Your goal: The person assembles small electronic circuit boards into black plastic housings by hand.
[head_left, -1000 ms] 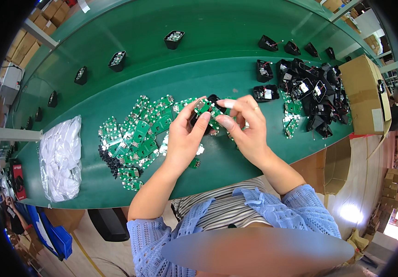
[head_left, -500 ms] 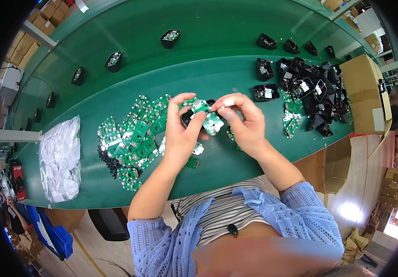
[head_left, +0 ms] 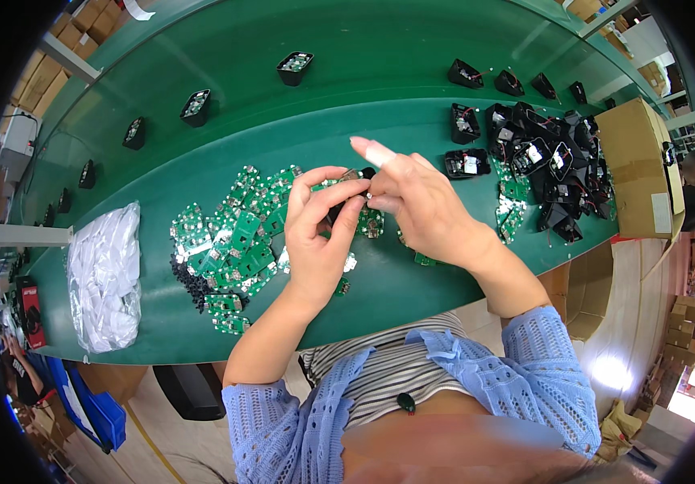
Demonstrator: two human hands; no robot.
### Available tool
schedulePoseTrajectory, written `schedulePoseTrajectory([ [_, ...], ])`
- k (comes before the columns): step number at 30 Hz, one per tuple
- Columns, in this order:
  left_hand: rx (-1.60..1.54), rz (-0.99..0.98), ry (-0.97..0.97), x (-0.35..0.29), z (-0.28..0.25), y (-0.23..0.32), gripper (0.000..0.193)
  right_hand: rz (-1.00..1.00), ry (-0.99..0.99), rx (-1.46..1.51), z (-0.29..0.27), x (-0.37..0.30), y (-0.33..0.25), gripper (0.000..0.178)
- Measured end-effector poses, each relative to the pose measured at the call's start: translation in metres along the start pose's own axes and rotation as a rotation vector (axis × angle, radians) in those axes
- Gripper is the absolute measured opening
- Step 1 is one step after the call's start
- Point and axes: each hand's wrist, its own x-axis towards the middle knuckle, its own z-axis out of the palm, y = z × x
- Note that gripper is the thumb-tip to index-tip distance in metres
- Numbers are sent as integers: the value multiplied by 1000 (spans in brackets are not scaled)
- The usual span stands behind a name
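Note:
Over the middle of the green table, my left hand (head_left: pixel 319 234) is closed around a small black housing (head_left: pixel 368 173), mostly covered by fingers. My right hand (head_left: pixel 430 211) meets it from the other side, thumb and fingers pinched at the housing's edge; what they grip is too small and hidden to name. Its index finger, wrapped in white tape, sticks out away from the pinch. A green circuit board (head_left: pixel 372 225) shows just below the fingertips. Left of my hands lies a spread pile of green circuit boards (head_left: pixel 244 232), with small black parts (head_left: pixel 192 282) at its edge.
A heap of black housings (head_left: pixel 553 165) with wires fills the right side, beside a cardboard box (head_left: pixel 636 165). More boards (head_left: pixel 512 202) lie before it. Filled black cups (head_left: pixel 293 68) stand along the back. A clear plastic bag (head_left: pixel 105 278) lies at the left.
My right hand has rolled over, its taped index finger now raised outward. The housing has turned between my hands, and the circuit board at it is now largely covered by fingers.

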Motion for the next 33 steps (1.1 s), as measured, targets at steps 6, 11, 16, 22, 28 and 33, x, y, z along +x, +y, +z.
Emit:
schedulePoseTrajectory([
  [6,239,265,8,4,3,1,19,269,-153,316,-12,6,0,68],
  [11,161,69,14,2,2,5,14,258,-158,428,-8,5,5,66],
  [16,18,-65,11,6,-3,5,10,192,-2,262,-4,5,2,39],
  [22,-284,-301,-54,8,-7,0,7,6,83,-66,4,0,5,17],
  [28,-519,-578,-117,9,-8,6,11,-71,109,-94,7,-4,12,18],
  [33,-277,-327,45,9,-5,17,30,-120,161,-68,7,-7,15,22],
])
